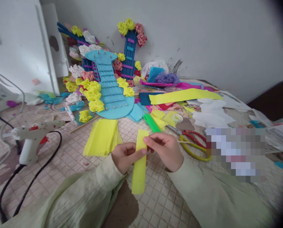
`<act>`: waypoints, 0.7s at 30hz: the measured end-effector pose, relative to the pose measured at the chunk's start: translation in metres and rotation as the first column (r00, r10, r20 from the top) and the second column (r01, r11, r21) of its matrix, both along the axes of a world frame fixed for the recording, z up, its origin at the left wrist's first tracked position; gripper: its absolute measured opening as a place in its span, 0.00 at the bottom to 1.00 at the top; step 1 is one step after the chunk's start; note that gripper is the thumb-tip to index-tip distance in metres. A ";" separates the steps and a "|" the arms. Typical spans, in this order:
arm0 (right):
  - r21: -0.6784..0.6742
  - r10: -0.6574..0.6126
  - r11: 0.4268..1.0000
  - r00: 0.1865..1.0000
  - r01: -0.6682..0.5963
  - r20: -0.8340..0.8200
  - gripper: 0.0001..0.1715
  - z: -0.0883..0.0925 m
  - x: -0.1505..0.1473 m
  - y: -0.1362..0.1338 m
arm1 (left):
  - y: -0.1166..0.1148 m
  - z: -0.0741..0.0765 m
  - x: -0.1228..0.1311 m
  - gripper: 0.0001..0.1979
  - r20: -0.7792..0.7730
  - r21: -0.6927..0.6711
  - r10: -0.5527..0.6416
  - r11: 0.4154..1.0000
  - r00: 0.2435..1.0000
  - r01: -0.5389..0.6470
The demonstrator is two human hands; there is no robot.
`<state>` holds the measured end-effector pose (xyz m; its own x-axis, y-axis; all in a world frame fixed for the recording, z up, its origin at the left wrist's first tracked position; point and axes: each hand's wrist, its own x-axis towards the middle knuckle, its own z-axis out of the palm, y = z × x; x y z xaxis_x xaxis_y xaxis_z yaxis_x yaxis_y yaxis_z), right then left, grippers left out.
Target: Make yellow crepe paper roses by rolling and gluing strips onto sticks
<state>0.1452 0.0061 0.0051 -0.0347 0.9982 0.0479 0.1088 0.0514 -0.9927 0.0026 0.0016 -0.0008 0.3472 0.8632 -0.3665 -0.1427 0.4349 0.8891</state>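
A narrow strip of yellow crepe paper (pixel 139 177) hangs upright between my two hands, over the near part of the table. My left hand (pixel 126 156) is closed on its middle, thumb in front and fingers behind. Higher up, my right hand (pixel 165 150) pinches the strip's right edge near the top; its other fingers are curled and partly hidden. Just beyond my left hand lies a stack of yellow paper pieces (pixel 100 137). A green utility knife (pixel 151 123) and scissors (pixel 195 147) with red and yellow handles lie past my right hand.
A white glue gun (pixel 33 136) with a black cord stands at left. Behind, a light-blue stringed cardboard shape (pixel 108 85) leans among yellow, white and pink paper flowers. A long yellow strip (pixel 184 95), purple yarn (pixel 167 78) and white paper (pixel 211 115) lie at back right.
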 end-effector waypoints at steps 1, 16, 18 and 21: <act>0.008 -0.001 1.000 1.000 0.000 0.006 0.10 0.000 -0.001 -0.001 | 0.000 0.001 0.000 0.10 0.009 -0.011 -0.009 1.000 1.000 0.009; 0.031 -0.057 0.998 0.998 0.056 0.039 0.09 -0.004 -0.002 -0.003 | 0.000 0.000 0.003 0.08 0.011 -0.098 -0.012 0.995 1.000 0.013; 0.039 -0.080 0.996 0.996 0.078 0.040 0.09 -0.003 -0.001 -0.002 | -0.001 0.002 0.003 0.09 -0.010 -0.114 -0.013 0.993 1.000 0.012; 0.044 -0.111 0.993 0.993 0.109 0.039 0.10 -0.001 0.000 0.000 | -0.002 0.002 0.004 0.09 -0.026 -0.122 -0.010 0.992 1.000 0.007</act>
